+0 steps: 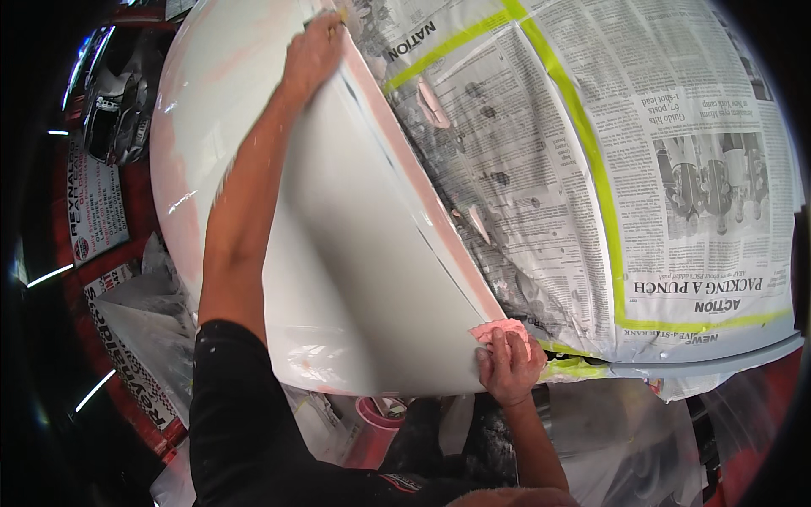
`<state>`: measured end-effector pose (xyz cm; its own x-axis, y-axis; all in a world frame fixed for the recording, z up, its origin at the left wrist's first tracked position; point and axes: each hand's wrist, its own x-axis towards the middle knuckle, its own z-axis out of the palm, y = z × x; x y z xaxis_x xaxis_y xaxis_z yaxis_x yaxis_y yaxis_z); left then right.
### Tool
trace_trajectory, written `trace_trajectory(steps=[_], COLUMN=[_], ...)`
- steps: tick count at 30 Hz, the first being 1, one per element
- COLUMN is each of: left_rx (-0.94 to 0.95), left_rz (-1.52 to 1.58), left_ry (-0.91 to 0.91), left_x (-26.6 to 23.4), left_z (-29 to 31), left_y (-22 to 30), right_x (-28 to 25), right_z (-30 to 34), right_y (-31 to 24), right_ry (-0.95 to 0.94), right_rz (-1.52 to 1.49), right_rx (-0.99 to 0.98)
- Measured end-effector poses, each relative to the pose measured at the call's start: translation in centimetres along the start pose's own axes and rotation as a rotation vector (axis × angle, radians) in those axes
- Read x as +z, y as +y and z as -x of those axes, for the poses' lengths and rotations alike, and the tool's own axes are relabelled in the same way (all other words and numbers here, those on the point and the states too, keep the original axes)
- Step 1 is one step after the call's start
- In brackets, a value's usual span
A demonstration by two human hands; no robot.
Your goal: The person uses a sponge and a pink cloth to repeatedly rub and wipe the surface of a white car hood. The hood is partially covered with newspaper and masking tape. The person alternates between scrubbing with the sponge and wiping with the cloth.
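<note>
A curved white car panel (372, 296) fills the middle, with pink patches along its edges. My left hand (317, 51) reaches to the far end of the panel's right edge, its fingers closed. Something small and yellowish shows at those fingertips; its kind is too blurred to tell. At the near right corner of the panel, my right hand (513, 367) grips a crumpled pink cloth (498, 328) with a ragged edge. That cloth lies against the panel's edge, beside the newspaper masking (541, 203).
Yellow-green tape (583, 118) holds the newspaper down; pink flakes (432, 103) lie on it. Below the panel stand a pink bucket (372, 431) and clear plastic sheeting (625, 431). A dark car (122, 101) and banners (100, 203) are at the left.
</note>
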<state>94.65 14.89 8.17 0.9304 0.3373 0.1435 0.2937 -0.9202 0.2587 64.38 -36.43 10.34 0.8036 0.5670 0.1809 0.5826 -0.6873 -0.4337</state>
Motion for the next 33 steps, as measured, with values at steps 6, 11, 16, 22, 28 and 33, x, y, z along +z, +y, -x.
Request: trace_trajectory(steps=[6, 11, 16, 22, 28, 33], left_rx=[0.349, 0.020, 0.107, -0.034, 0.455, 0.045], left_rz=[0.074, -0.051, -0.002, -0.017, 0.158, 0.021], left_ry=[0.124, 0.121, 0.243, -0.016, 0.059, 0.006], left_x=[-0.6, 0.4, 2.9, 0.5, -1.5, -2.4], left_z=[4.4, -7.6, -12.9, -5.7, 11.4, -1.9], left_y=[-1.5, -6.0, -8.7, -1.7, 1.1, -2.3], right_x=[0.7, 0.8, -0.2, 0.3, 0.6, 0.4], right_z=[1.1, 1.5, -1.1, 0.8, 1.8, 0.9], right_y=[-0.7, -0.6, -0.6, -0.3, -0.7, -0.8], right_ry=[-0.103, -0.157, 0.010, -0.128, -0.052, -0.080], right_rz=[-0.048, -0.132, -0.037, -0.067, 0.022, -0.068], right_rx=[0.062, 0.070, 0.001, 0.081, 0.038, 0.043])
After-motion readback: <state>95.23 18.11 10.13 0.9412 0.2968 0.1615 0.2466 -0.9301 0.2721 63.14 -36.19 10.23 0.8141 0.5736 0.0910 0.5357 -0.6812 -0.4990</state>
